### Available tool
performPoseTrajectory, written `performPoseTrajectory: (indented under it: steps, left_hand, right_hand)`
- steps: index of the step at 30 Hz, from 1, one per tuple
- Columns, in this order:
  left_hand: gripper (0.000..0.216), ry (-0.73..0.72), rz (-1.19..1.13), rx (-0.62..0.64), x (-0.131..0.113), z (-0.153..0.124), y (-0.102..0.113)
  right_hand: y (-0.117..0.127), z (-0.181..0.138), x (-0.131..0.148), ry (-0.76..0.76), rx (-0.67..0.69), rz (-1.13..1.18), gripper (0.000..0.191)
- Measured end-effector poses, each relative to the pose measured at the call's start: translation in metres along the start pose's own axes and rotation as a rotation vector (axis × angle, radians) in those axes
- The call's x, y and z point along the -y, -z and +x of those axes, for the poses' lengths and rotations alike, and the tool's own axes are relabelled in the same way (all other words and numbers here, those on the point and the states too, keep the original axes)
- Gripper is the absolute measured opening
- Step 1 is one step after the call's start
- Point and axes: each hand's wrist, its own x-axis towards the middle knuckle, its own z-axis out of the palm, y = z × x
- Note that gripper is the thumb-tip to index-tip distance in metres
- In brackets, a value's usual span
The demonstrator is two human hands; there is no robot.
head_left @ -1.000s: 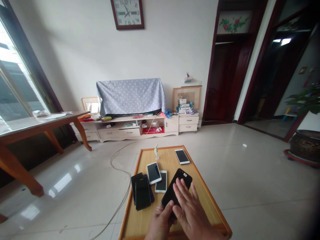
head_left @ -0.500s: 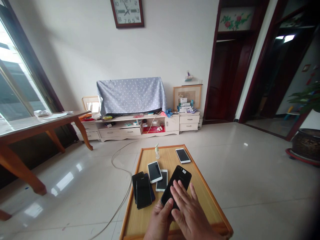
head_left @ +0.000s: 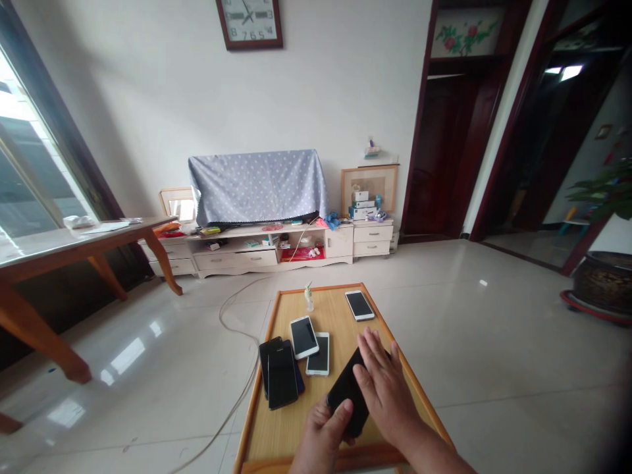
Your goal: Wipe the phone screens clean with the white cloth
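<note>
My left hand [head_left: 320, 438] grips the near end of a black phone [head_left: 345, 395] above the low wooden table [head_left: 276, 428]. My right hand [head_left: 388, 388] lies flat on the phone's face, fingers stretched out and together. To the left lie two overlapping dark phones [head_left: 280, 375]. Beyond them sit two white phones [head_left: 303, 336], one partly over the other [head_left: 320, 359]. Another white phone [head_left: 359, 305] rests near the table's far right corner, and a small clear bottle [head_left: 309, 298] stands at the far edge.
A cable [head_left: 237, 368] trails over the glossy tiled floor left of the table. A large wooden table [head_left: 74, 247] stands at the left by the window. A TV cabinet [head_left: 266, 250] with a cloth-covered screen lines the far wall. Dark doorways and a potted plant [head_left: 605, 263] are to the right.
My right hand slid farther along the black phone toward its far end, now covering most of it. The phone came slightly nearer me. The other phones stayed put.
</note>
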Motion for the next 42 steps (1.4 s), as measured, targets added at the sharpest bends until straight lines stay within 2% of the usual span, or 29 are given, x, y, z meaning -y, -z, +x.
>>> performPoseTrajectory:
  steps: [2, 4, 8, 10, 15, 17, 22, 27, 30, 32, 35, 39, 42]
  left_hand:
    - [0.039, 0.016, -0.042, -0.039, 0.002, 0.001, 0.0]
    - [0.04, 0.027, -0.108, -0.087, 0.001, 0.002, 0.001]
    - [0.037, -0.006, -0.251, -0.116, -0.01, 0.001, -0.003]
    - [0.036, -0.023, -0.278, -0.113, -0.013, 0.0, -0.005]
    - [0.038, 0.028, -0.231, -0.149, -0.007, -0.002, -0.001]
    - [0.039, 0.028, -0.204, -0.137, -0.004, -0.002, 0.001]
    - [0.04, 0.026, -0.126, -0.097, -0.009, -0.003, -0.005]
    - [0.042, -0.046, -0.281, -0.123, -0.029, -0.008, -0.013]
    - [0.043, -0.065, -0.356, -0.164, -0.035, -0.008, -0.01]
    - [0.043, -0.029, -0.386, -0.163, -0.034, -0.008, -0.005]
    - [0.041, 0.041, -0.385, -0.159, -0.027, -0.007, -0.003]
    - [0.041, 0.091, -0.364, -0.102, -0.016, -0.008, -0.007]
    - [0.04, 0.097, -0.359, -0.085, -0.009, -0.006, -0.011]
  right_hand:
    - [-0.001, 0.002, -0.009, -0.075, -0.041, 0.0, 0.061]
    - [-0.004, -0.005, -0.008, -0.07, -0.024, 0.001, 0.064]
    - [-0.007, -0.025, 0.019, 0.166, 0.096, 0.035, 0.072]
    - [-0.005, -0.026, 0.025, 0.232, 0.112, 0.056, 0.071]
    - [-0.003, -0.005, 0.001, -0.008, 0.02, 0.036, 0.063]
    - [-0.004, -0.001, -0.006, -0.022, 0.018, 0.038, 0.065]
    - [-0.005, -0.005, 0.01, 0.046, 0.062, 0.04, 0.066]
    - [-0.005, -0.022, 0.036, 0.223, 0.156, 0.07, 0.07]
    - [-0.005, -0.027, 0.038, 0.272, 0.186, 0.092, 0.071]
    - [-0.005, -0.023, 0.031, 0.22, 0.156, 0.112, 0.068]
    - [-0.004, -0.007, 0.013, 0.02, 0.028, 0.227, 0.06]
    - [-0.002, 0.009, -0.013, -0.387, -0.163, 0.624, 0.056]
    - [-0.002, 0.01, -0.019, -0.643, -0.243, 0.916, 0.058]
